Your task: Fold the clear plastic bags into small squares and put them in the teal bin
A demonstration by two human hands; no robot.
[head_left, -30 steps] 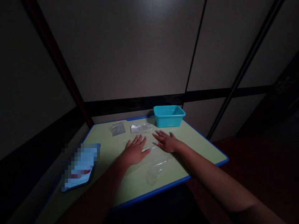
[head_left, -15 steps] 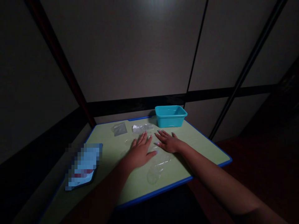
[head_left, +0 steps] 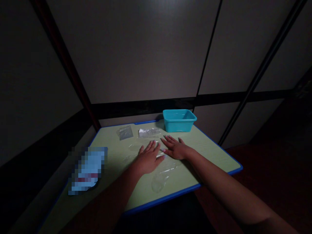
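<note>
A clear plastic sheet or glove (head_left: 161, 177), thin and hard to make out, lies flat on the pale green table (head_left: 209, 149). My left hand (head_left: 148, 159) rests on it with the palm down and fingers spread. To its right, my right hand (head_left: 175, 149) also lies palm down on the plastic, fingers apart. The two thumbs nearly meet. Neither hand grips anything. Beyond my fingers is a crumpled clear plastic piece (head_left: 148, 132), and a folded greyish plastic piece (head_left: 126, 132) sits to the left of it.
A turquoise basin (head_left: 179, 125) stands at the table's back right. On the left side lies a blurred-out light blue item (head_left: 90, 170). The table has a blue edge, with dark cabinet panels (head_left: 146, 58) behind it.
My left hand has shifted slightly right and its fingertips have drawn a little nearer to me. My right hand stays in almost the same place.
</note>
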